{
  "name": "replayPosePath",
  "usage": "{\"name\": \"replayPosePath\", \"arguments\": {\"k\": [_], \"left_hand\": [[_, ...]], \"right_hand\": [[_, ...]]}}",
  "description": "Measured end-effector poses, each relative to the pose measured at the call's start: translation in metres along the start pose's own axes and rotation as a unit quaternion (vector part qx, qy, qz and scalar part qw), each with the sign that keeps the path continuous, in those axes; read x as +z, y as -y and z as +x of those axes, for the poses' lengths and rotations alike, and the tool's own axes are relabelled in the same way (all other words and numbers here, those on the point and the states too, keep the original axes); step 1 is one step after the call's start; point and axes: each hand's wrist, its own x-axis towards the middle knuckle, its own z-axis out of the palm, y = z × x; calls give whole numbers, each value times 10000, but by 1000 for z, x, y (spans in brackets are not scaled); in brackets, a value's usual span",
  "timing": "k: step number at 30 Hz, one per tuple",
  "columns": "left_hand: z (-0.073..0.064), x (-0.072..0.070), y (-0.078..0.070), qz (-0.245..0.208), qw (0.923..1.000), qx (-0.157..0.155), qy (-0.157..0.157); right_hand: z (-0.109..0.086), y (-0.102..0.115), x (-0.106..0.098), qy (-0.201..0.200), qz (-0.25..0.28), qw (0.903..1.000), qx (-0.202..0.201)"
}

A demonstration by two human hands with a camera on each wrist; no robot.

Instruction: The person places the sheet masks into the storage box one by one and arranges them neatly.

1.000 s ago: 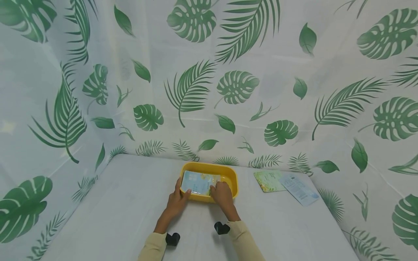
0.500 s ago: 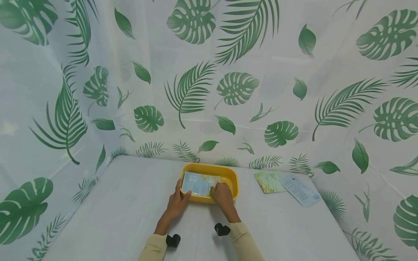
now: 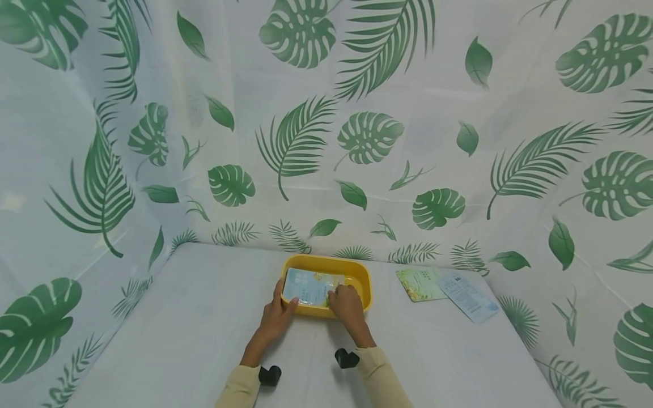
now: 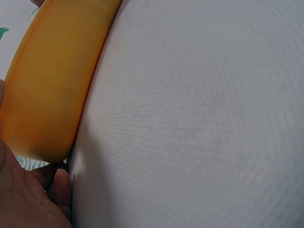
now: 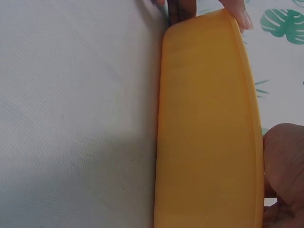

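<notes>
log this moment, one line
left hand: grips yellow rectangular plastic tray; right hand: at blue flat packet inside; green flat packet: outside

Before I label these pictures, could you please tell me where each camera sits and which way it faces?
Head: on the head, facing forward and down at the yellow tray; left hand, right hand and sleeves show.
Left wrist: on that wrist, facing the tray's outside; part of the left hand shows.
Right wrist: on that wrist, facing the tray's outside; both hands show partly.
Wrist views share the tray.
</notes>
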Motion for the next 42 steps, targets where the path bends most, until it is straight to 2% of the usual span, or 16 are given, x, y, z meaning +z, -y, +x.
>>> {"name": "replayPosePath", "arguments": {"k": [4, 9, 13, 17, 22, 27, 32, 36, 38, 42], "left_hand": [[0, 1, 1, 42, 9999, -89, 73], [-2, 2, 2, 53, 9999, 80, -48], [-4, 1, 0, 107, 9997, 196, -138], [-3, 0, -2, 82, 9999, 75, -81], [-1, -1, -2, 112, 9998, -111, 80], [1, 0, 1, 124, 9997, -181, 102], [2, -1, 2, 204, 9998, -73, 13], [3, -1, 2, 157, 9998, -121, 40], [3, -1, 2, 108, 9998, -154, 68], [3, -2, 0, 25, 9999, -137, 94]], "right_hand": [[-1, 0, -1, 4, 84, 10000, 52], [-5, 0, 0, -181, 206, 9996, -47], [-9, -1, -1, -421, 301, 9981, -347], [-12, -2, -1, -730, 532, 9933, -717], [-13, -7, 1, -1184, 972, 9822, -1085], [-17, -12, -1, -1709, 1502, 9632, -1430], [-17, -22, -11, -2415, 1678, 9417, -1637], [-15, -37, -20, -2899, 1756, 9291, -1479], [-15, -47, -24, -3017, 1814, 9275, -1255], [-15, -69, -29, -3115, 1798, 9308, -656]]}}
